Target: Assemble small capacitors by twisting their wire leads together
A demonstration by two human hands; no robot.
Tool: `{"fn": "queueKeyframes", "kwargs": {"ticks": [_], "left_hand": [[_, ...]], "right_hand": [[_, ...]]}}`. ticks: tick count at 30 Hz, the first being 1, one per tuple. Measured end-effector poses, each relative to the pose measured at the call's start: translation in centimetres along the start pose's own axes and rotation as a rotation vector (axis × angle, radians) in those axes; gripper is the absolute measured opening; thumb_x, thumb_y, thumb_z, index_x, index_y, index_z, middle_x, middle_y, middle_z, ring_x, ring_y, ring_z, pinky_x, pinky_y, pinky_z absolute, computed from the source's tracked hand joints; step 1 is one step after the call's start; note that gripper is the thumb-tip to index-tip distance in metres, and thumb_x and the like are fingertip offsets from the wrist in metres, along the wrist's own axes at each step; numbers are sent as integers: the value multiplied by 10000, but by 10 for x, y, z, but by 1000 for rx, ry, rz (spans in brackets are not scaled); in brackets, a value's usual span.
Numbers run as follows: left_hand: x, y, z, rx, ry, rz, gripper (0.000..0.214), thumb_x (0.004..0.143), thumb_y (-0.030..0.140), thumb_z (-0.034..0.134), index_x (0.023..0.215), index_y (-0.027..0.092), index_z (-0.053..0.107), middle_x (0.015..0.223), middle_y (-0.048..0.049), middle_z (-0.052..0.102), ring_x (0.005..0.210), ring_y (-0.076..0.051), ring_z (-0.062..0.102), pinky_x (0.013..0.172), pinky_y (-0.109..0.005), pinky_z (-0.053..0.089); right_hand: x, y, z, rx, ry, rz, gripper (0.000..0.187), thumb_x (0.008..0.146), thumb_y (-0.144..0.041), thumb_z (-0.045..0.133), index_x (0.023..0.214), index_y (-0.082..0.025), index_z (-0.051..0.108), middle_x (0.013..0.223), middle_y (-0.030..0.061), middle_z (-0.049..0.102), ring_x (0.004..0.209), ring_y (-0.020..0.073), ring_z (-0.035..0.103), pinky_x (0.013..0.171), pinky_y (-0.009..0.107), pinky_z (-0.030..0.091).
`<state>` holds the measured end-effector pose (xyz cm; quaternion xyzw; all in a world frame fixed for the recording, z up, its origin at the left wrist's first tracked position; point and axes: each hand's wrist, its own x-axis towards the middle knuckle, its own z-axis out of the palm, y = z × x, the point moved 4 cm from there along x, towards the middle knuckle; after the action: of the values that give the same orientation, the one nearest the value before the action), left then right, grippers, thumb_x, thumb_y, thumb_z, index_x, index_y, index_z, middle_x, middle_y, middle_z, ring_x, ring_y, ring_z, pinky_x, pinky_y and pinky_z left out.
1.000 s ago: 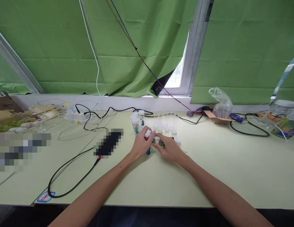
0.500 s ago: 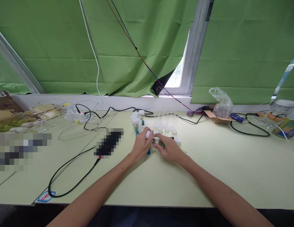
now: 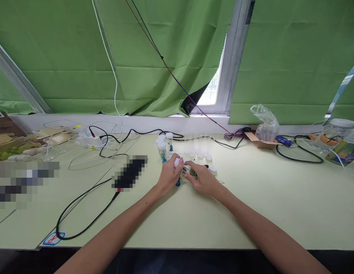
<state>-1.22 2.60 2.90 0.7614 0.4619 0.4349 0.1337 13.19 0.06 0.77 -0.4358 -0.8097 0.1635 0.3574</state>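
Observation:
My left hand (image 3: 169,173) is closed around a clear vial with a white cap (image 3: 177,162); the cap shows at the thumb. Close against it, my right hand (image 3: 203,178) pinches at a clear part between the hands, with a green piece (image 3: 194,174) showing by its fingers. Whether that part belongs to the same vial is hidden by the fingers. A blue piece (image 3: 178,183) lies just under my left hand. Behind it stand several white-capped vials (image 3: 162,147) with blue and green pieces inside. Clear tubes (image 3: 195,142) and white caps (image 3: 208,156) stand beyond my right hand.
A black cable (image 3: 80,236) loops left, beside a pixelated dark object (image 3: 130,172). A white power strip (image 3: 89,140) lies at the back left. An open cardboard box (image 3: 262,144) holding a plastic bag stands back right, near clear jars (image 3: 338,129).
The whole view has shifted slightly. Both hands keep almost the same position and grip.

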Motion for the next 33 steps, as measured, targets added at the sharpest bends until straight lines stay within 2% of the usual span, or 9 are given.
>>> {"fn": "queueKeyframes", "kwargs": {"ticks": [8, 15, 20, 23, 26, 28, 30, 33], "left_hand": [[-1, -1, 0, -5, 39, -3, 309, 951, 426, 356, 773, 208, 485, 564, 41, 472, 503, -114, 408, 531, -231, 349], [-1, -2, 2, -37, 28, 15, 282, 957, 416, 379, 808, 208, 496, 608, 39, 515, 524, -109, 438, 544, -225, 359], [-5, 2, 9, -58, -29, 63, 243, 953, 415, 417, 859, 207, 500, 675, 28, 547, 584, -112, 469, 576, -228, 367], [-7, 4, 11, -113, -42, 28, 222, 943, 417, 442, 1009, 212, 493, 704, 30, 554, 578, -110, 476, 567, -231, 369], [-8, 5, 12, -234, -43, 4, 335, 934, 408, 466, 1206, 225, 400, 759, 35, 531, 561, -100, 477, 540, -225, 371], [-9, 4, 13, -309, -31, 5, 374, 933, 399, 472, 1249, 237, 357, 779, 41, 491, 562, -92, 481, 517, -216, 364], [-10, 3, 14, -335, -11, 12, 342, 938, 390, 469, 1228, 241, 367, 778, 46, 464, 557, -84, 476, 502, -209, 350], [-12, 2, 16, -294, 6, 48, 237, 944, 370, 467, 1127, 224, 432, 723, 55, 449, 540, -79, 446, 500, -208, 327]], "right_hand": [[0, -2, 1, -17, 3, -3, 315, 923, -313, 528, 1224, -222, 520, 802, 9, 634, 608, 134, 517, 617, 251, 354], [1, -2, 0, 11, 27, -3, 303, 908, -319, 551, 1192, -213, 534, 813, 14, 630, 667, 152, 548, 631, 261, 380], [2, -7, -2, 11, 132, -71, 147, 874, -267, 560, 1005, -200, 567, 876, 37, 604, 739, 168, 535, 658, 277, 402], [3, -9, -4, 8, 192, -102, 95, 856, -233, 558, 941, -191, 557, 861, 46, 590, 763, 180, 525, 672, 289, 414], [4, -8, -9, 24, 260, -104, 115, 886, -253, 535, 974, -184, 562, 861, 57, 599, 793, 190, 538, 702, 303, 428], [4, -5, -12, 34, 316, -78, 134, 895, -275, 536, 990, -184, 560, 845, 55, 613, 785, 191, 546, 698, 307, 433], [4, -2, -15, 47, 364, -44, 181, 891, -306, 559, 1027, -187, 551, 836, 50, 633, 781, 192, 556, 699, 313, 440], [5, 4, -18, 85, 408, 4, 365, 885, -337, 584, 1201, -184, 487, 855, 46, 665, 783, 192, 577, 715, 323, 455]]}}
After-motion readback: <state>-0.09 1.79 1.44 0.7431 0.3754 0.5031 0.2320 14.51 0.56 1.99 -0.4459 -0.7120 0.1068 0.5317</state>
